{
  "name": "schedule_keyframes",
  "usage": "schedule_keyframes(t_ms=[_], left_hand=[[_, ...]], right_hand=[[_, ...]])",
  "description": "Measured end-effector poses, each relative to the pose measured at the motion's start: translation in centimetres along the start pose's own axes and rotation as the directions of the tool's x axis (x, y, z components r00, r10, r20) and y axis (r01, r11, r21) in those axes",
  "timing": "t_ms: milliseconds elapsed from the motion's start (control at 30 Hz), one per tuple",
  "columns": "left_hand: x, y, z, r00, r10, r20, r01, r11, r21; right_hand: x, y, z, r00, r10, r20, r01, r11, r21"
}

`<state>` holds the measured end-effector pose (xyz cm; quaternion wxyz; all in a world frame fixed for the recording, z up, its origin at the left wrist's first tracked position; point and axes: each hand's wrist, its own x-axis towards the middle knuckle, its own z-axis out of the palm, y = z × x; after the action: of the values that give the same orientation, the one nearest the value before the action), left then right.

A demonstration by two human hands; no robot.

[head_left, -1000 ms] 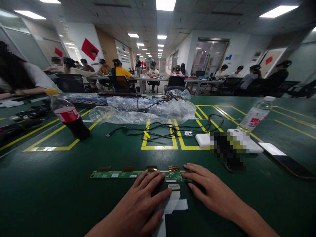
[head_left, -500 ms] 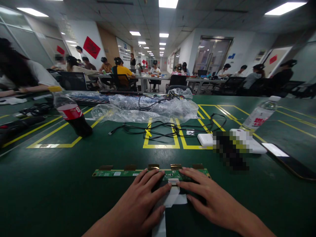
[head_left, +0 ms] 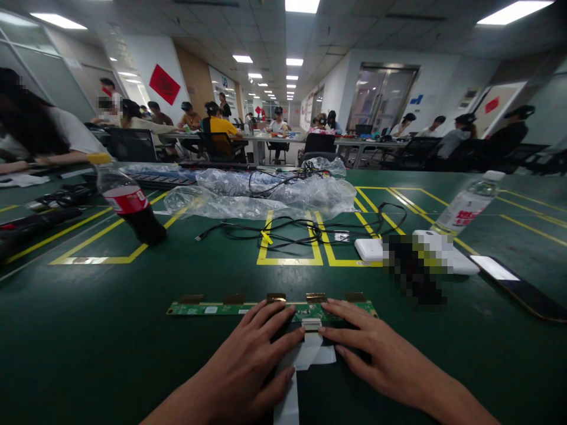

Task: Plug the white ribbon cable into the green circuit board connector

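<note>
A long, narrow green circuit board (head_left: pixel 208 309) with gold tabs along its far edge lies on the green mat near me. A white flat ribbon cable (head_left: pixel 305 354) runs from its middle toward me. My left hand (head_left: pixel 252 360) lies flat with fingers spread, fingertips on the board and the cable's left side. My right hand (head_left: pixel 376 354) also rests flat, fingers stretched out, its fingertips pressing at the white connector (head_left: pixel 311 323) where cable meets board. Neither hand grips anything.
A cola bottle (head_left: pixel 130 209) stands far left. Clear plastic bags (head_left: pixel 266 198) and black cables (head_left: pixel 305 230) lie behind. White boxes (head_left: pixel 370 249), a water bottle (head_left: pixel 467 206) and a phone (head_left: pixel 518 286) sit to the right. Other people work at tables beyond.
My right hand has slid left, so its fingertips now sit at the connector beside my left hand. The view shifted slightly upward.
</note>
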<state>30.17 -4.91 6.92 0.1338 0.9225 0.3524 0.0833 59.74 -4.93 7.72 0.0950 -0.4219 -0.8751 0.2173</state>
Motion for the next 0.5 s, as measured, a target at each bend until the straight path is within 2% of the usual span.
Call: schedule_keyframes(t_ms=[300, 500], left_hand=[[0.0, 0.08, 0.03, 1.0, -0.013, 0.019, 0.012, 1.0, 0.023], [-0.03, 0.35, 0.08, 0.999, -0.033, -0.034, 0.033, 0.999, 0.026]], right_hand=[[0.01, -0.08, 0.18, 1.0, -0.002, -0.001, 0.002, 1.0, -0.024], [-0.17, -0.06, 0.14, 1.0, -0.002, 0.009, 0.002, 1.0, -0.024]])
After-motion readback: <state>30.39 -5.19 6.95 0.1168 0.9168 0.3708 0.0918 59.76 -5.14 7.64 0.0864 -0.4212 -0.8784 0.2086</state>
